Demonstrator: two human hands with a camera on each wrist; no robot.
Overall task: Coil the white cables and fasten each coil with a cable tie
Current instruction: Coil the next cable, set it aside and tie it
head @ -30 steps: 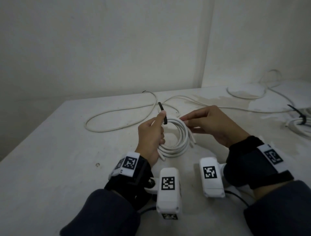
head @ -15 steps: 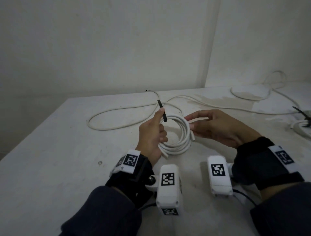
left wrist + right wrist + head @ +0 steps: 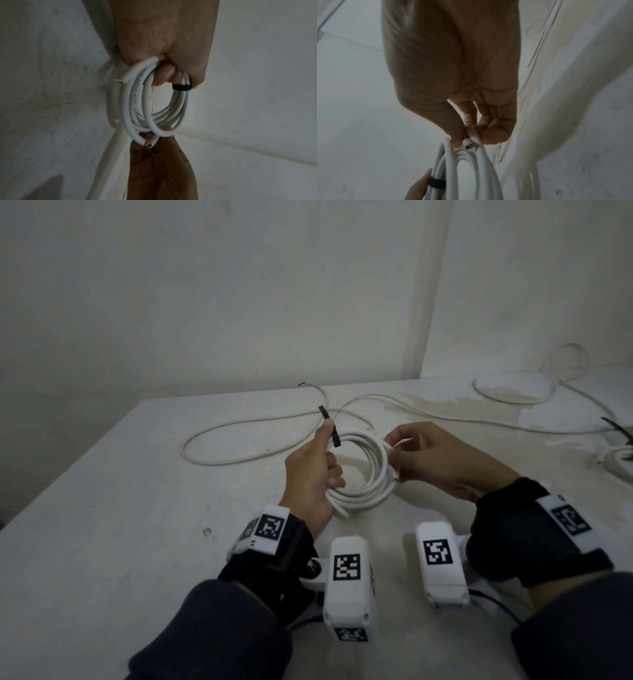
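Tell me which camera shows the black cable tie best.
The head view: the flat black cable tie sticks up past the left hand's thumb, across the coiled white cable. The left wrist view shows only a short band on the strands; the right wrist view shows a blurred piece.

A white bench fills the lower part of the head view, its top scuffed and speckled. Near its back edge, right of centre, lies a pale brownish stain (dried or damp, it cannot be told). A small round mark sits on the bench towards its left front. Behind the bench rise plain white walls, meeting in a corner above the stain.
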